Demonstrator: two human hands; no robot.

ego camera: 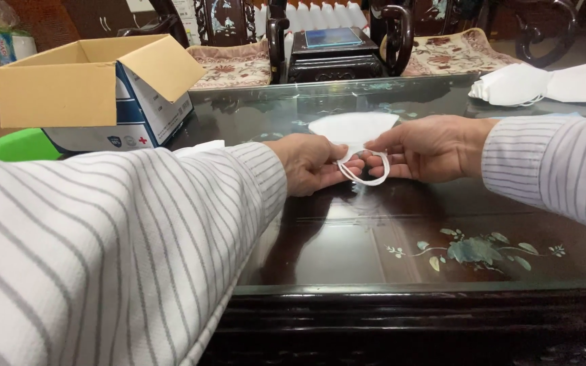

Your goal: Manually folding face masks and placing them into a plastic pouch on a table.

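So I've got both hands out over the glass-topped table [374, 237], and the mask [353, 127] is lying flat just past my fingertips, mid-table. My left hand [310, 163] and right hand [428, 148] are each pinching the white ear loop [366, 177] at the mask's near edge — thumbs and fingers closed on the band, not clenched hard. By the look of it this thing is super light and floppy: thin white fabric, soft, no stiffness, and I'd guess it'd slide easily on that slick glass. The loop looks stretchy and thin, so I'd hold it where it joins the mask, or pinch the mask's edge itself, not yank the middle of the band — the joint is probably the weak spot. As for packaging: far left there's an open cardboard box [96, 91] with its flaps up, plain brown on top, white and blue on the side with a small red cross mark and a couple of round badges low down. Far right sits a loose stack of masks [544, 83], white and folded. A green tub [18, 144] peeks out under the box.
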